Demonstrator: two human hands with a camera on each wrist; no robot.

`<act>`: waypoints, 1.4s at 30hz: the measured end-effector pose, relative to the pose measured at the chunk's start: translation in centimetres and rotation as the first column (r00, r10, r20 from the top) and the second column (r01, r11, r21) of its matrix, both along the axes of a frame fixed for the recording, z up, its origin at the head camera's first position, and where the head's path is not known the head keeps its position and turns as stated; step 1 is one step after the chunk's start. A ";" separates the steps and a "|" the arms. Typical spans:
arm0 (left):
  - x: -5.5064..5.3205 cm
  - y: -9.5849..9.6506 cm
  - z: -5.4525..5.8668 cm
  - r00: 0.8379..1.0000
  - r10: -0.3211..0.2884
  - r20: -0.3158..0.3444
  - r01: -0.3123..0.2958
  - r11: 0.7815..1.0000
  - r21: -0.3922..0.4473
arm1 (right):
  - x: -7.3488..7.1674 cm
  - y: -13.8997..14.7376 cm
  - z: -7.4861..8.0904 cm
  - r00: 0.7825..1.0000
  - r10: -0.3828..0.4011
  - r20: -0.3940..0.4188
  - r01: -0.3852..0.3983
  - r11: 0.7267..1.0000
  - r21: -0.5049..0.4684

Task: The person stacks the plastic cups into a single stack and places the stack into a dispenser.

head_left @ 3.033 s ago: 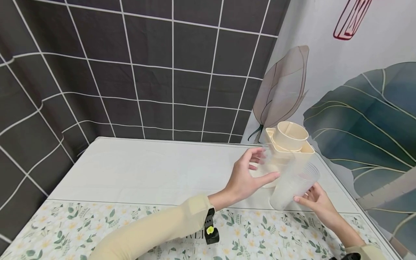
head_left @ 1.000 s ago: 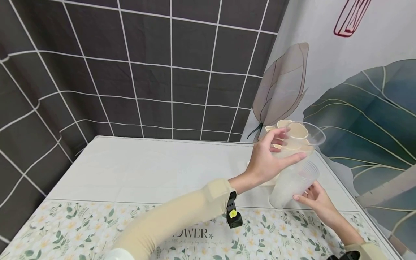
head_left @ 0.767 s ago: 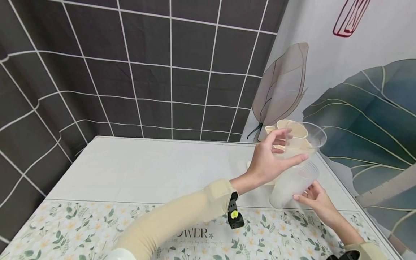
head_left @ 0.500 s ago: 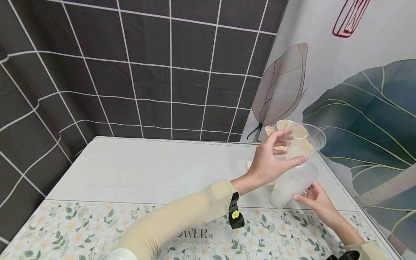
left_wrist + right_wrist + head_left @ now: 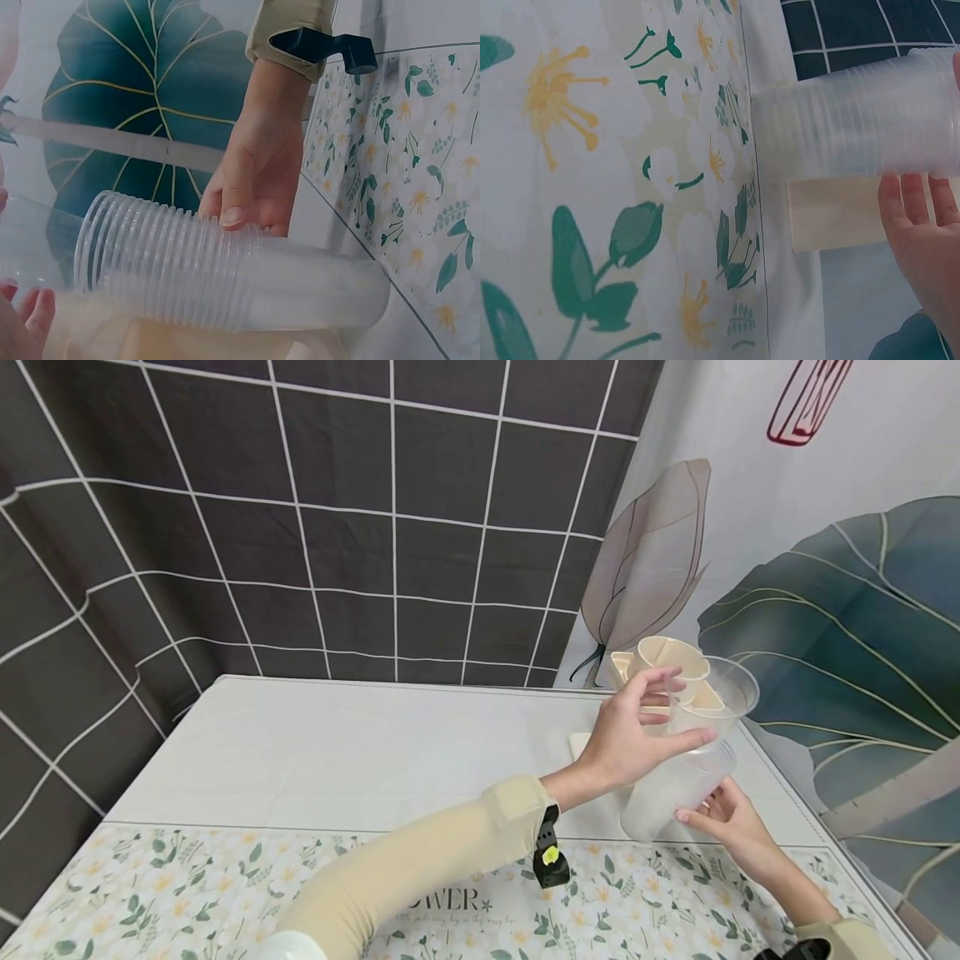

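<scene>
My left hand (image 5: 626, 735) holds a clear plastic cup (image 5: 726, 702) between thumb and fingers, its wide rim facing up. The cup's lower end is just over the mouth of a tilted stack of nested clear plastic cups (image 5: 667, 802). On the right side of that stack, my right hand (image 5: 738, 835) grips it with thumb and fingers. Many ridged rims of the stack (image 5: 172, 262) show in the left wrist view, where the single cup (image 5: 37, 240) overlaps its open end. The right wrist view has the fingers (image 5: 915, 199) against the stack's side.
A cream plastic holder (image 5: 675, 652) with a round tube on top stands right behind the cups, partly hidden by them and the left hand. The white and floral tablecloth (image 5: 337, 752) spreads to the left. A dark grid curtain (image 5: 337, 552) hangs behind the table.
Over three seconds my left hand has moved right and brought its cup over the stack's mouth, lately lowering it slightly. My right hand and the stack have hardly moved.
</scene>
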State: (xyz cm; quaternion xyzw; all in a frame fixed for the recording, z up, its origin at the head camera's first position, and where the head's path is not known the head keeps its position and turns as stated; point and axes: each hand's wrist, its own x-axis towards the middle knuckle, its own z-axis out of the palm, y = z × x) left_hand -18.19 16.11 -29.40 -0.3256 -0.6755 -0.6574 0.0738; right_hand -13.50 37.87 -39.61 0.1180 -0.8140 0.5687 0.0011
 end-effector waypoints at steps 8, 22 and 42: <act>-0.1 0.3 -0.4 1.000 0.016 -0.021 -0.017 0.999 -0.032 | 0.0 0.0 0.0 1.000 0.017 -0.008 -0.017 0.999 -0.028; -0.1 0.6 -1.1 0.998 0.024 -0.062 -0.029 0.996 -0.089 | 0.1 0.0 0.0 0.999 0.043 -0.029 -0.045 0.996 -0.074; 0.1 0.9 -2.1 0.994 0.063 -0.086 -0.084 0.960 -0.268 | 0.1 -0.1 0.0 0.999 0.026 -0.025 -0.027 0.998 -0.053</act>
